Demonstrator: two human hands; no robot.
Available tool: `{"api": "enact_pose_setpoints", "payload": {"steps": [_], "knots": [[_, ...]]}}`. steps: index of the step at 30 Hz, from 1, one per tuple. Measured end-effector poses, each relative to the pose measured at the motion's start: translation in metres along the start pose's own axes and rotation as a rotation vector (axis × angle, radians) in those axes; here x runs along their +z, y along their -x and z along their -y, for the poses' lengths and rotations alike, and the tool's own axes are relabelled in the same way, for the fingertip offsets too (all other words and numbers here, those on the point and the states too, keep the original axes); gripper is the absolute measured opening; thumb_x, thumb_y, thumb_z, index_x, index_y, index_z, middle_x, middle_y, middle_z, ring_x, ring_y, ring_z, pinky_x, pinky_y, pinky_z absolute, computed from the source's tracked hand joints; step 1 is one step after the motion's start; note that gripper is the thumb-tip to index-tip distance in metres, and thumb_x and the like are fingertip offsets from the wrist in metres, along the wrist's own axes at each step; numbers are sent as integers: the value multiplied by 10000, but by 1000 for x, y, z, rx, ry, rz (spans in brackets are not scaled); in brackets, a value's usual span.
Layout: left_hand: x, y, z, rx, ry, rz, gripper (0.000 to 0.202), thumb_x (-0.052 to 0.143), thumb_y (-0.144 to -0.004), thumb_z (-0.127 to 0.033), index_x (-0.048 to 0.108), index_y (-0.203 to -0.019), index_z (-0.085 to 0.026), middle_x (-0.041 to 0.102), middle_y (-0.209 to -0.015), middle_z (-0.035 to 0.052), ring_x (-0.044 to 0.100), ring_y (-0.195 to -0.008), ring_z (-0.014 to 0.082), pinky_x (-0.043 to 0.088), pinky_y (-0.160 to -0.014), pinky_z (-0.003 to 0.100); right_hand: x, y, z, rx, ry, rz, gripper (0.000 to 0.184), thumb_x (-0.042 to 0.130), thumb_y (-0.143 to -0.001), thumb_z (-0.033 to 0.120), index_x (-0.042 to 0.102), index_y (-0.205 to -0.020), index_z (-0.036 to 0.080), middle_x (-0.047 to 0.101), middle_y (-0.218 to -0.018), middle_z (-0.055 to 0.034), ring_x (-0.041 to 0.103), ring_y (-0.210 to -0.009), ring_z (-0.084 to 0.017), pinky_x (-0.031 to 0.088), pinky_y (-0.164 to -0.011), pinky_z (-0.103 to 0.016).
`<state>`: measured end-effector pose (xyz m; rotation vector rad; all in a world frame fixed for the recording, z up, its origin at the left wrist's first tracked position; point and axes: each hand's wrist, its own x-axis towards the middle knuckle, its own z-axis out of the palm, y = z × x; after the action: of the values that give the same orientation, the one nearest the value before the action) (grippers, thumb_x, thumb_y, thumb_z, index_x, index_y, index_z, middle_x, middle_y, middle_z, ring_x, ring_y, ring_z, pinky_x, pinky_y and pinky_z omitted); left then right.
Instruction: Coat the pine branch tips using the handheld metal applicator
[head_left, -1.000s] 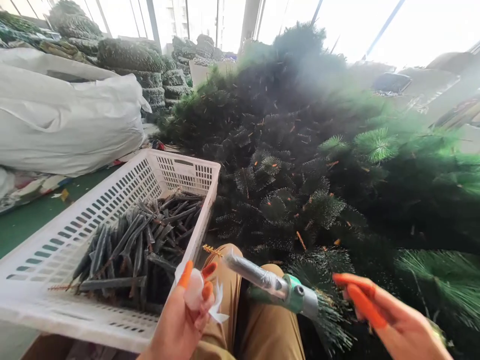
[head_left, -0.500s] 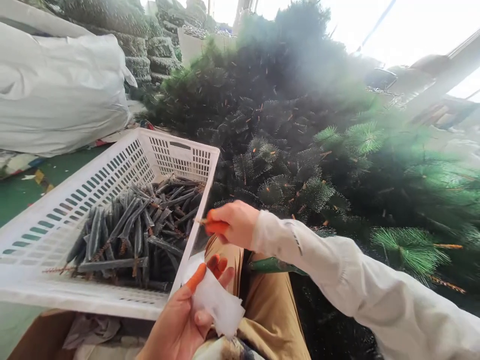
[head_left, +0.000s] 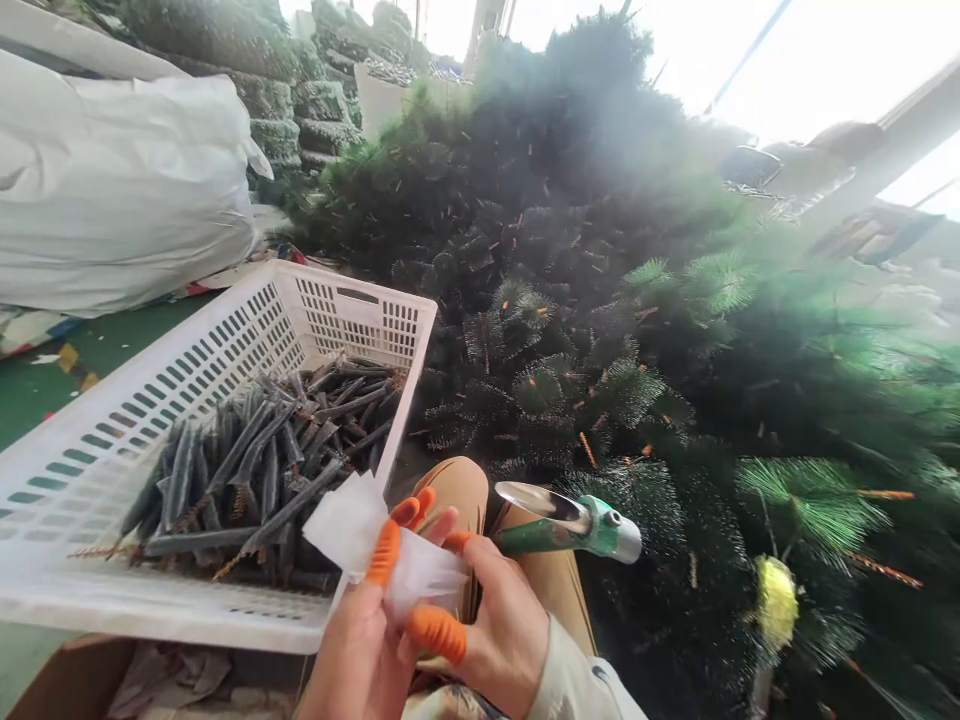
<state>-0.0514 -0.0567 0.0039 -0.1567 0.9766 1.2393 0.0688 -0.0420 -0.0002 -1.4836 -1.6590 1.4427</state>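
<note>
Pinching a crumpled white sheet [head_left: 424,572] between the left hand [head_left: 352,655] and right hand [head_left: 502,630], orange-capped fingers [head_left: 436,634] closed on it; a green-handled metal scoop [head_left: 566,520] lies loose, long axis rightward, nearer the right hand.

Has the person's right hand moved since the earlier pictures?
Yes. Against the white plastic crate, the right hand has moved inward from the far right, and now touches the white sheet near the crate's corner.
</note>
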Motion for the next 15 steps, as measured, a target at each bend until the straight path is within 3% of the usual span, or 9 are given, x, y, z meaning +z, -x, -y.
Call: {"api": "enact_pose_setpoints", "payload": {"steps": [2,3,7,10,13,15], "knots": [[9,3,7,-1,-42,2,543,780,-626,-280,639,-1147,-222,717,-1033,102,458,-420,69,340,-322,156,0,-2,-4,94,-203,63,534,640,-645,670,582,-742,149,532,-627,-2,471,-561,-130,372,-497,-248],[13,5,9,5,-65,10,579,812,-583,-287,646,-1134,-223,720,-1027,99,415,-391,49,308,-304,147,-2,-4,-4,98,-257,71,479,615,-676,635,533,-681,163,440,-582,33,367,-525,-94,289,-472,-232],[16,6,11,7,-154,40,620,850,-524,-252,661,-1115,-253,731,-991,58,438,-372,48,285,-276,143,-26,-1,-11,15,-227,44,342,635,-684,489,502,-623,180,369,-561,55,290,-541,-87,230,-495,-246],[9,0,12,-68,-148,38,644,860,-489,-187,670,-1096,-292,740,-952,38,469,-361,66,254,-241,146,-42,8,-22,46,-170,17,401,692,-657,506,467,-557,190,319,-490,70,259,-493,-81,193,-454,-255],[4,-7,19,-137,-70,38,735,907,-360,-162,684,-1042,-324,738,-954,46,614,-522,161,430,-328,181,-44,13,-29,52,-152,-35,383,680,-676,504,494,-578,184,331,-515,68,252,-506,-80,197,-458,-254],[4,-10,24,-122,-76,56,674,917,-348,-136,706,-967,-300,734,-941,53,653,-624,205,524,-433,234,-41,15,-32,44,-149,-66,347,641,-713,477,507,-595,180,347,-541,61,260,-527,-83,206,-471,-252]]}}
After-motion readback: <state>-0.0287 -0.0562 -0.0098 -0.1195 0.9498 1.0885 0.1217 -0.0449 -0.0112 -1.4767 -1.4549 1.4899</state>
